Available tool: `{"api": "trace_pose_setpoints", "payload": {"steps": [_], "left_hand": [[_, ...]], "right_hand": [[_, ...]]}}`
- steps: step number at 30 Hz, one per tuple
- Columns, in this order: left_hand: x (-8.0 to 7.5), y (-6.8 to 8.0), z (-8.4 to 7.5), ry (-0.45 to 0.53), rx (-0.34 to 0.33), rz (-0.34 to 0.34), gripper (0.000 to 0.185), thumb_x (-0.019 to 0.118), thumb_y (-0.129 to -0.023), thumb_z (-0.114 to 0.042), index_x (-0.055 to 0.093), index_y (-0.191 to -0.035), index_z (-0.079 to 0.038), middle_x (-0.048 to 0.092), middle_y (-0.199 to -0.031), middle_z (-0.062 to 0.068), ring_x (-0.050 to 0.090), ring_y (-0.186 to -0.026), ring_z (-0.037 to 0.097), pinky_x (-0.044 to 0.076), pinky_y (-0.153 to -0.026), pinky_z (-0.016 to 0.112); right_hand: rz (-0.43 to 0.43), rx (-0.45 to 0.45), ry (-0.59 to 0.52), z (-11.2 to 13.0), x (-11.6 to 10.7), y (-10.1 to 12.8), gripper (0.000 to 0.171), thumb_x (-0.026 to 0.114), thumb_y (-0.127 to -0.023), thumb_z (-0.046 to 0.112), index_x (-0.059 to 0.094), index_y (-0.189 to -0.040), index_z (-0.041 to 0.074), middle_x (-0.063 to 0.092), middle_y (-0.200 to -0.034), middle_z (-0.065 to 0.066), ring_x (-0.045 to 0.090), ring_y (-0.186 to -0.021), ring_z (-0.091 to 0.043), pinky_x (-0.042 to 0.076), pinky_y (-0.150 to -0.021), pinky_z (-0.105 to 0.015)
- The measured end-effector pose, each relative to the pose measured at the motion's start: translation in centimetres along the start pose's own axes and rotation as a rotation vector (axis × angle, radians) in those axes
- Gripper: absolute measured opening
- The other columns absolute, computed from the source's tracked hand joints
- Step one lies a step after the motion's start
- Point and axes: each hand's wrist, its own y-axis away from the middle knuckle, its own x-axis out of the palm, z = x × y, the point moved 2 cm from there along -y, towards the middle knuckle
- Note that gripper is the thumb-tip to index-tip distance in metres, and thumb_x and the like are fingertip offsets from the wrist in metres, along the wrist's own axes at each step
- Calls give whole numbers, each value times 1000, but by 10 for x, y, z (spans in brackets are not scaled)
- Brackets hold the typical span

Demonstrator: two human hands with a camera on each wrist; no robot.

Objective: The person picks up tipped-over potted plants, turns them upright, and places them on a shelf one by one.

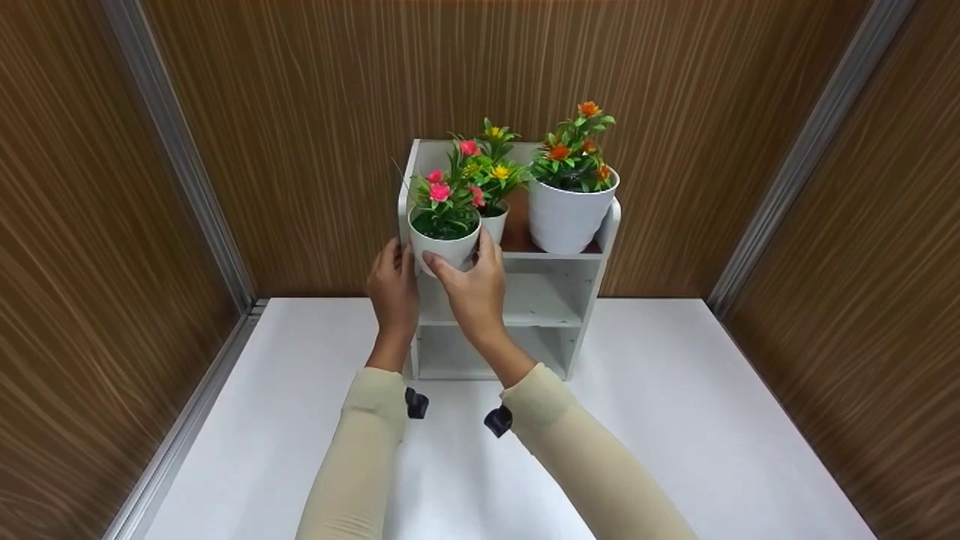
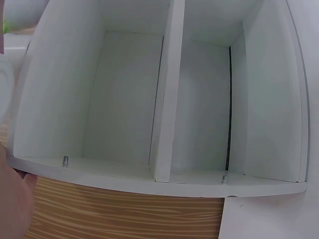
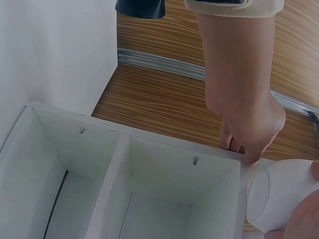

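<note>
My right hand [image 1: 476, 289] holds a small white flowerpot [image 1: 442, 253] with pink flowers, thumb across its front and fingers round its right side. The pot is at the left front of the top level of a white shelf unit [image 1: 514, 256]. Its base shows close to the shelf's front edge in the right wrist view, a white pot [image 3: 279, 191]. My left hand [image 1: 394, 289] grips the unit's left side panel near the top, its fingers reaching behind the panel [image 3: 249, 124]. Right behind the held pot stands a yellow-flowered pot [image 1: 495, 225], partly hidden by it.
A larger white pot [image 1: 568, 217] with orange flowers stands at the right of the brown top board [image 1: 517, 225]. Below are two bare compartments [image 1: 540, 296]. The unit stands on a white table [image 1: 660, 390] against wood-patterned walls [image 1: 300, 150] with metal corner profiles [image 1: 180, 142].
</note>
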Motion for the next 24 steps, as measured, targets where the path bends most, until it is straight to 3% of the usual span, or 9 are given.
{"api": "trace_pose_setpoints", "payload": {"steps": [24], "left_hand": [[-1,-1,-2,18,9,-20,34,56,-105,-21,62,-132,-2,68,-122,15,68,-114,24,57,-96,33]], "right_hand": [[-124,2,148,-2,20,-18,88,89,-77,35,46,-146,0,53,-140,-17,55,-127,-30,48,-106,-45]]}}
